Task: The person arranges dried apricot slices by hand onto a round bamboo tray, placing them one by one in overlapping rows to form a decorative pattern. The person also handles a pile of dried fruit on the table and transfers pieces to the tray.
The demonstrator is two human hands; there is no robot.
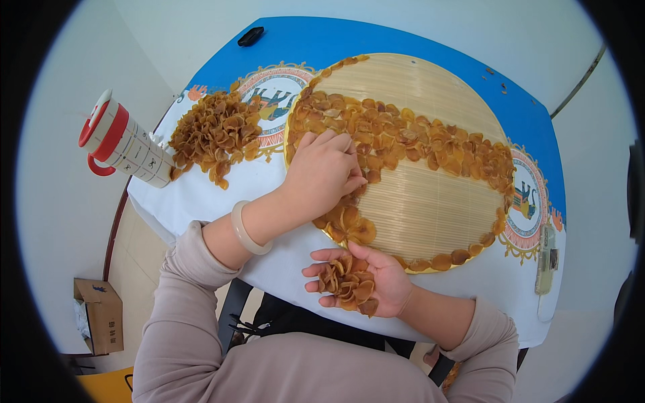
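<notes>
My left hand (pixel 322 174), back upward and with a pale bangle (pixel 247 229) at its wrist, bends over the left part of a round bamboo-slat tray (pixel 408 211). Its thumb and fingers come together low over the amber dried slices (pixel 443 151) there; whether they pinch one is hidden. Overlapping slices form a band across the tray and a row along much of its rim. Palm up at the near edge, my right hand (pixel 388 287) cradles a handful of dried slices (pixel 350 284). Near the tray's lower left, several slices make a flower-like cluster (pixel 347 221).
A heap of dried slices (pixel 216 131) lies left of the tray, beside a red-and-white lidded tumbler (pixel 131 146). A phone-like object in a clear case (pixel 545 262) is at right. A small black object (pixel 250 37) sits at the back. On the floor stands a cardboard box (pixel 101 315).
</notes>
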